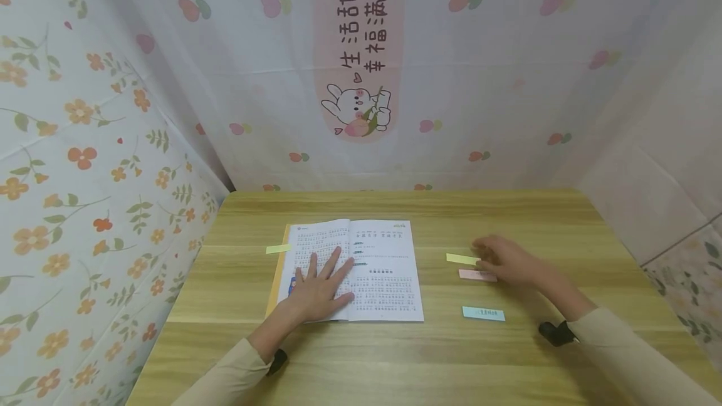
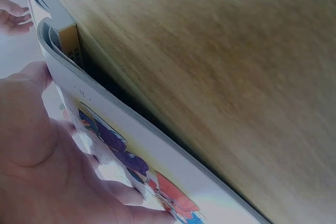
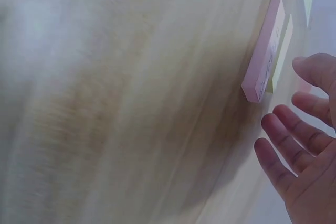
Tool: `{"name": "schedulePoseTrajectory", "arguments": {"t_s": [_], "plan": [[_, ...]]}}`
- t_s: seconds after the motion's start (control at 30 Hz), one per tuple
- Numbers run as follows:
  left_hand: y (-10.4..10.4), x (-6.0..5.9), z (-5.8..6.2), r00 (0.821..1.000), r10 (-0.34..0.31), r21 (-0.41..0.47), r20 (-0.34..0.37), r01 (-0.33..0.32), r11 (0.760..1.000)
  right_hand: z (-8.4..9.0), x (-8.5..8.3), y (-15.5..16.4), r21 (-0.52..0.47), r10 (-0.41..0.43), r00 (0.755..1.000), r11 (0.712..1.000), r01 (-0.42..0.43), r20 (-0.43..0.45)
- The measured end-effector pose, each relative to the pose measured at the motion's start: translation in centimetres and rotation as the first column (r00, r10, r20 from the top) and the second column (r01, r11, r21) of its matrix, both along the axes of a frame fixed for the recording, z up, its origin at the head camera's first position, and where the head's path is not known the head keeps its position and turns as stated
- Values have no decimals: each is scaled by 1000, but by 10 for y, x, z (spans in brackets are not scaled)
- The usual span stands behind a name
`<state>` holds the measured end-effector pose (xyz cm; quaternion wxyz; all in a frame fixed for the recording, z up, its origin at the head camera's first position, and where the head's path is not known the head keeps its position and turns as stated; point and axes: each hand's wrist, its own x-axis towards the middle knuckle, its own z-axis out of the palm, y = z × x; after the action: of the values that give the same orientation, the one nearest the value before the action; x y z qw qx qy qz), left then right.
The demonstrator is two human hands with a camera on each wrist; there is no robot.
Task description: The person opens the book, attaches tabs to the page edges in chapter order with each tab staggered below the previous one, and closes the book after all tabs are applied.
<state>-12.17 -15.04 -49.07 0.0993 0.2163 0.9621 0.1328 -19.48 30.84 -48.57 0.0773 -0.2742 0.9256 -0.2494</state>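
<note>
**Left hand flat on the book, right hand at the sticky pads**

Floral cloth walls close in three sides of a wooden table (image 1: 395, 356); the back cloth bears a pink panel (image 1: 358, 49) with a rabbit drawing and printed characters.

An open book (image 1: 383, 268) lies near the middle of the table, printed pages up. The left hand (image 1: 321, 287) rests flat on its left page, fingers straight and spread, pressing the page down; it pinches nothing. The left wrist view shows the palm (image 2: 37, 161) lying on a page with a colourful picture, and the book's edge (image 2: 68, 40) lifted slightly off the wood. A small yellow slip (image 1: 278, 248) sticks out from the book's left edge onto the table.

To the right of the book, well apart from it, lie three sticky pads. The yellow pad (image 1: 462, 259) is farthest from the person, the pink pad (image 1: 476, 275) lies just beside it, and the blue pad (image 1: 483, 313) sits nearer the person, apart from both. The right hand (image 1: 504, 260) hovers over the yellow and pink pads, blurred in the head view. In the right wrist view its fingers (image 3: 289, 150) are loosely spread and relaxed, near the end of the pink pad (image 3: 265, 56) but not touching it; the grip holds nothing. Both arms wear beige sleeves (image 1: 632, 356).
</note>
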Motion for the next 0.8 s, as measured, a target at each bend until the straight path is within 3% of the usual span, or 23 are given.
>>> {"name": "schedulePoseTrajectory", "arguments": {"t_s": [0.37, 0.8], "plan": [[-11, 6, 3, 999, -1, 12, 45, 0, 1000, -4, 24, 6, 12, 8, 998, 1000, -8, -66], [-23, 12, 4, 998, -18, 26, 55, 17, 1000, -5, 37, 2, 58, 5, 995, 998, 1, -97]]}}
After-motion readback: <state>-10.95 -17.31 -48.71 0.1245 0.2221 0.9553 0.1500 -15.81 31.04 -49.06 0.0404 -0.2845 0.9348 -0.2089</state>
